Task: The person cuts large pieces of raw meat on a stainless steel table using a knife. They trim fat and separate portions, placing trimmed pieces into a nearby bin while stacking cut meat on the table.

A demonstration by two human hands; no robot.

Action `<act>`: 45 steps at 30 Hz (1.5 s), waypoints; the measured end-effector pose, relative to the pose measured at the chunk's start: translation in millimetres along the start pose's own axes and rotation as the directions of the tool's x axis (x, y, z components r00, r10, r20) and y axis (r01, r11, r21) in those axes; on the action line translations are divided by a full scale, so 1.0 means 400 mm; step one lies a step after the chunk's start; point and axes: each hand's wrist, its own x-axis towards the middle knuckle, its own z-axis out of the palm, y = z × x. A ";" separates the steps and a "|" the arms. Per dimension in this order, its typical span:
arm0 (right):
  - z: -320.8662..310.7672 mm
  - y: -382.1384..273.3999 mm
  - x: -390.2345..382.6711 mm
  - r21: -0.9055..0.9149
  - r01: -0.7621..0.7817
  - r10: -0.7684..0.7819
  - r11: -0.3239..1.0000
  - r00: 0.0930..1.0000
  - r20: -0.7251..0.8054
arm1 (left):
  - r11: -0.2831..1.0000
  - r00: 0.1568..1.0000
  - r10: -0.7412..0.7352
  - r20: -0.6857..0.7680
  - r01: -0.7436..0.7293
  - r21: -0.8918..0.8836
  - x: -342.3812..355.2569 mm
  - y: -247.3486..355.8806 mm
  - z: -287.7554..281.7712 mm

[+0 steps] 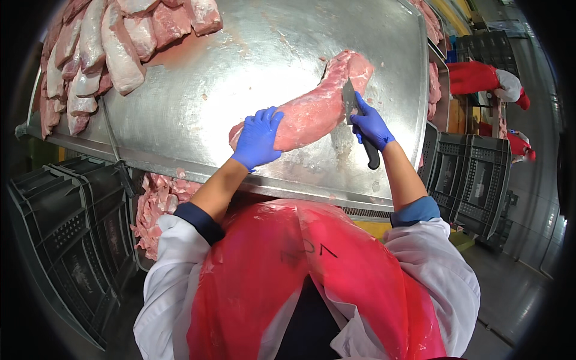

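A long piece of raw meat (312, 114) lies slantwise on the steel table (198, 108), its far end to the right. My left hand (258, 138), in a blue glove, presses on the meat's near left end with the fingers spread over it. In my blue-gloved right hand (371, 124) is a knife (349, 99) with a black handle, which sticks out below the fist. Its blade points away from me and rests against the meat near the far end. How deep the edge sits in the meat I cannot tell.
Several cuts of meat (123, 45) are piled at the table's far left. Below the front edge stands a container of meat trimmings (159, 207). Dark plastic crates (72, 234) stand at the left, more crates (471, 177) at the right. Other people in red aprons (480, 78) are beyond.
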 end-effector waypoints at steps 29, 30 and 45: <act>-0.117 0.175 0.051 0.564 0.143 -0.050 0.813 0.983 -0.177 | 0.944 0.924 -0.318 0.211 0.328 -0.014 0.688 0.122 0.067; -0.118 0.180 0.068 0.555 0.153 -0.055 0.817 0.980 -0.190 | 0.932 0.889 -0.341 0.305 0.362 -0.011 0.689 0.140 0.034; -0.153 0.036 -0.005 -0.047 0.102 -0.074 0.994 0.908 0.412 | 0.813 0.969 -0.177 0.170 0.241 -0.530 0.655 0.123 -0.019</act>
